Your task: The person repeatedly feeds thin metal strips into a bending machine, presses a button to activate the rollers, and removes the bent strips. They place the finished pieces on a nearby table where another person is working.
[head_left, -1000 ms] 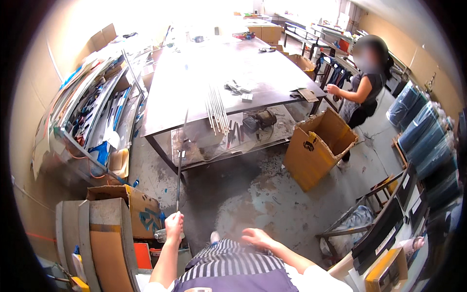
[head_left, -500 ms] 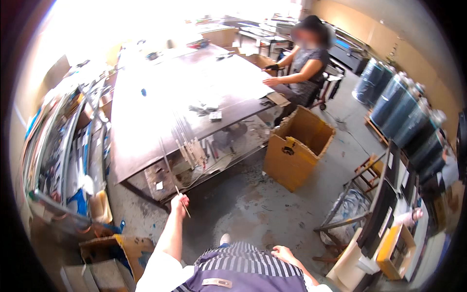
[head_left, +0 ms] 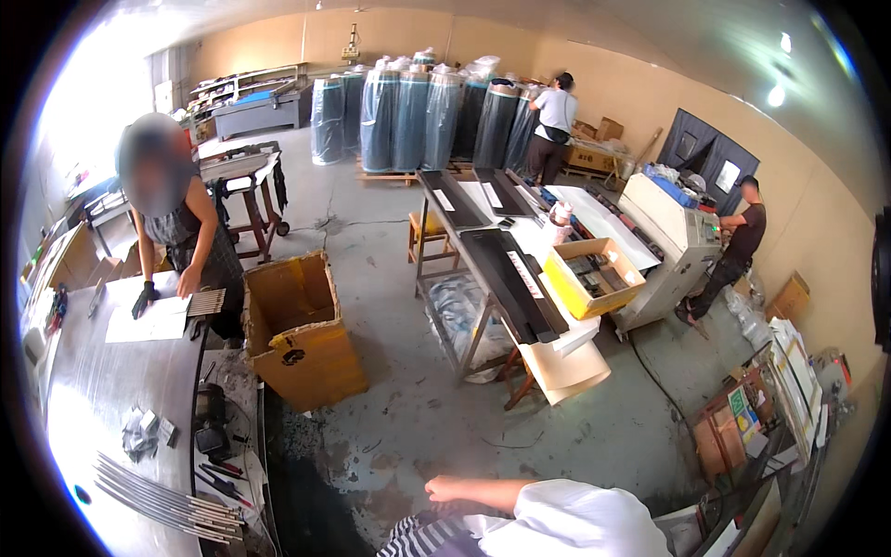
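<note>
My right hand (head_left: 447, 488) is low in the middle of the view, in front of my striped apron (head_left: 418, 534). Its forearm comes out of a white sleeve (head_left: 594, 522) and points left. The fingers are too small and blurred to tell whether they are open or closed, and I see nothing sticking out of the hand. Bare concrete floor lies beyond it. My left hand is outside the picture. Several thin metal rods (head_left: 158, 497) lie on the dark worktable (head_left: 97, 371) at the left, their ends over its edge.
A tall open cardboard box (head_left: 311, 367) stands beside the worktable, where a co-worker (head_left: 176, 218) leans over a white sheet (head_left: 148, 320). Ahead are a rack table with black panels (head_left: 506, 278), a yellow box (head_left: 594, 278) and wrapped rolls (head_left: 408, 121). Two more people work farther back.
My view has swung right and up, so the worktable now sits at the left. My left hand, which held a thin rod, has left the picture. My right forearm now points left.
</note>
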`<state>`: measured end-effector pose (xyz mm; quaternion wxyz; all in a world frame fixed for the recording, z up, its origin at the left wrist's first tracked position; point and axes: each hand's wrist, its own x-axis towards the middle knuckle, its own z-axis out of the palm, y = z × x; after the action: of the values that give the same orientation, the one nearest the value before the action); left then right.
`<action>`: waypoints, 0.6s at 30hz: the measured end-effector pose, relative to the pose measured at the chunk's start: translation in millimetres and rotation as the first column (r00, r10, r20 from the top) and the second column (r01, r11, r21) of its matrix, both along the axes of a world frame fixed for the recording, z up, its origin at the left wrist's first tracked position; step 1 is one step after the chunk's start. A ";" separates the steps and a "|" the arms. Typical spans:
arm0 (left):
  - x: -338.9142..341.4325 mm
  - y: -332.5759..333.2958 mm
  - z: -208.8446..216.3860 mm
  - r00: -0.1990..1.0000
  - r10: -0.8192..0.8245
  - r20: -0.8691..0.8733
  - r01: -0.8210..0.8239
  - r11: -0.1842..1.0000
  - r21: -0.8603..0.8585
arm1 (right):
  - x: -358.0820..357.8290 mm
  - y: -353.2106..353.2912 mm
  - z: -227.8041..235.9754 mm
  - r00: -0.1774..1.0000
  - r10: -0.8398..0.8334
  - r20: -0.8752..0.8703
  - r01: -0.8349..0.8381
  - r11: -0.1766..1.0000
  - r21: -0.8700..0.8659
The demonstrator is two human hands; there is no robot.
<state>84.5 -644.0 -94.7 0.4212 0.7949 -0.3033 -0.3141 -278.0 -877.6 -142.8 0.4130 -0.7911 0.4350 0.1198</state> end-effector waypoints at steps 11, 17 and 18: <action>-38.1 -31.5 -0.3 1.000 0.017 -0.007 -0.015 0.978 0.208 | -79.0 -8.5 -19.1 0.918 -0.179 -0.354 0.197 0.980 0.015; -61.0 -17.3 -2.6 0.998 0.061 -0.002 -0.058 0.961 0.272 | -43.5 -51.9 -48.0 0.941 -0.041 -0.336 0.050 0.999 0.017; -66.9 -13.9 -3.9 0.998 0.066 0.001 -0.064 0.958 0.278 | -38.6 -53.2 -50.3 0.969 -0.066 -0.237 0.063 0.998 -0.021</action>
<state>17.6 -657.9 -98.6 0.3169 0.8544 -0.2280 -0.3430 -316.6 -930.7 -193.1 0.3566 -0.7591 0.5077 0.1974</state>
